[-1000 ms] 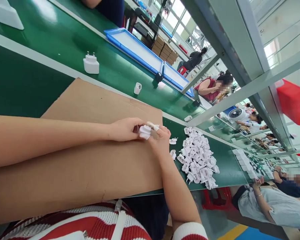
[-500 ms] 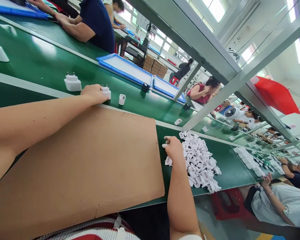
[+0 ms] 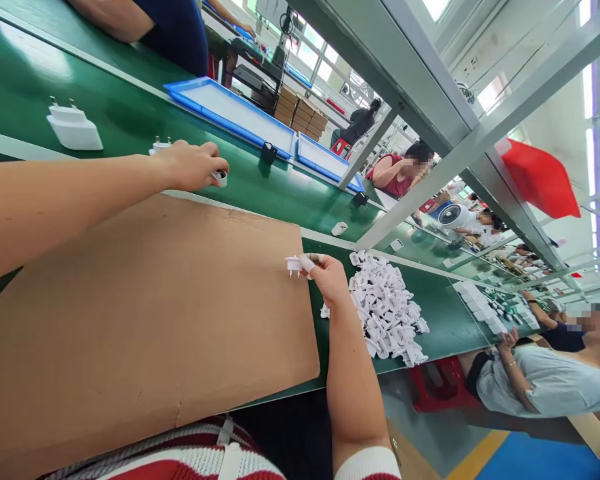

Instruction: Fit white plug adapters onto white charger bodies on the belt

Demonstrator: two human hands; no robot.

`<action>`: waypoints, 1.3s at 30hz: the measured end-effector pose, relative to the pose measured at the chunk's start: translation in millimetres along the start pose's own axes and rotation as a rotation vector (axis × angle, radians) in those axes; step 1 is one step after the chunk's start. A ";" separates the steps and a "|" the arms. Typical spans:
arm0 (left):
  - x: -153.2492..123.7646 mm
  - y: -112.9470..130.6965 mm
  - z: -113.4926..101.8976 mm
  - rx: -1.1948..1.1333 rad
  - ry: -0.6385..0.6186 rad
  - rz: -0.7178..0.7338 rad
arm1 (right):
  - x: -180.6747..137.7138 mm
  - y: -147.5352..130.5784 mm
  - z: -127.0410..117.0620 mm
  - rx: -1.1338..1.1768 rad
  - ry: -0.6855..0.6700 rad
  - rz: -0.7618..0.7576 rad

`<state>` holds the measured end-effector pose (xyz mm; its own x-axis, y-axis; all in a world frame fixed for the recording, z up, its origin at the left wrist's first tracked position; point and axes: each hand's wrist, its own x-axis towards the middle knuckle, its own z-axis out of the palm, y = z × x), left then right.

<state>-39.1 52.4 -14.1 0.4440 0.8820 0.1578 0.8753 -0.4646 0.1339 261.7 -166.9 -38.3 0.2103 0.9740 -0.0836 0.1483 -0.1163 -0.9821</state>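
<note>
My left hand (image 3: 193,165) reaches over the green belt with its fingers closed around a small white charger housing (image 3: 221,178), whose open end shows. Behind that wrist stands a white two-pin charger (image 3: 159,145), partly covered by the hand. Farther left on the belt is another white two-pin charger (image 3: 75,128). Between the fingertips of my right hand (image 3: 329,275) is a white plug cover (image 3: 294,265), its two pins pointing down, above the right edge of the cardboard sheet (image 3: 170,320). Beside that hand lies a heap of white plug covers (image 3: 387,310).
Blue-rimmed trays (image 3: 240,117) line the belt's far side. White housings (image 3: 339,229) and black blocks (image 3: 269,153) sit farther along. A metal frame post (image 3: 380,223) rises at the belt edge. A co-worker in a light shirt (image 3: 545,380) sits at right.
My left hand has let go of the two-pin charger and closed on the housing to its right. My right hand has come left from the heap, now holding a plug cover. The belt's chargers shifted left.
</note>
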 end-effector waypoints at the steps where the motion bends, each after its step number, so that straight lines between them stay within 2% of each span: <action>1: -7.7 9.2 -3.1 -0.018 0.011 0.017 | -1.6 0.8 0.6 -0.026 -0.052 0.015; 5: -48.4 57.4 -1.3 -0.170 -0.027 0.198 | -6.1 7.2 1.7 -0.277 -0.181 0.014; 7: -67.8 77.8 9.8 -0.254 -0.046 0.290 | -8.9 8.0 2.5 -0.450 -0.147 -0.065; 9: -82.4 90.7 24.5 -0.313 -0.047 0.322 | -13.2 5.1 5.3 -0.612 -0.063 -0.168; 13: -95.8 96.5 49.4 -0.463 -0.030 0.260 | -23.0 -3.2 23.8 -0.845 0.071 -0.227; 15: -97.2 94.7 55.2 -0.544 -0.031 0.257 | -24.7 -3.7 36.2 -0.933 0.031 -0.264; 17: -97.3 93.2 56.6 -0.597 -0.045 0.257 | -23.7 -1.2 43.6 -0.985 -0.083 -0.312; 19: -97.5 93.0 55.1 -0.632 -0.062 0.244 | -21.3 2.8 42.6 -0.937 -0.186 -0.315; 21: -98.4 93.8 52.4 -0.668 -0.077 0.245 | -19.1 6.3 35.0 -0.777 -0.203 -0.272; 23: -99.5 95.4 49.9 -0.697 -0.087 0.254 | -17.3 7.6 26.6 -0.572 -0.132 -0.221; 26: -100.5 99.3 48.6 -0.735 -0.127 0.253 | -15.3 5.1 24.2 -0.328 0.045 -0.175; 29: -101.4 105.8 49.7 -0.790 -0.199 0.253 | -13.6 1.8 35.8 -0.223 0.168 -0.172; 32: -103.5 112.6 50.7 -0.846 -0.227 0.266 | -12.6 1.8 49.6 -0.105 0.202 -0.208; 35: -105.7 116.5 50.7 -0.859 -0.209 0.289 | -11.9 4.0 54.2 -0.155 0.174 -0.341; 39: -106.2 116.7 51.7 -0.889 -0.198 0.303 | -8.6 5.1 48.5 -0.514 0.079 -0.551</action>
<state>25.9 -91.4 -65.8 0.7233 0.6740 0.1500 0.2888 -0.4926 0.8209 213.8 -166.4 -50.7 0.0414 0.9029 0.4279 0.6795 0.2885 -0.6745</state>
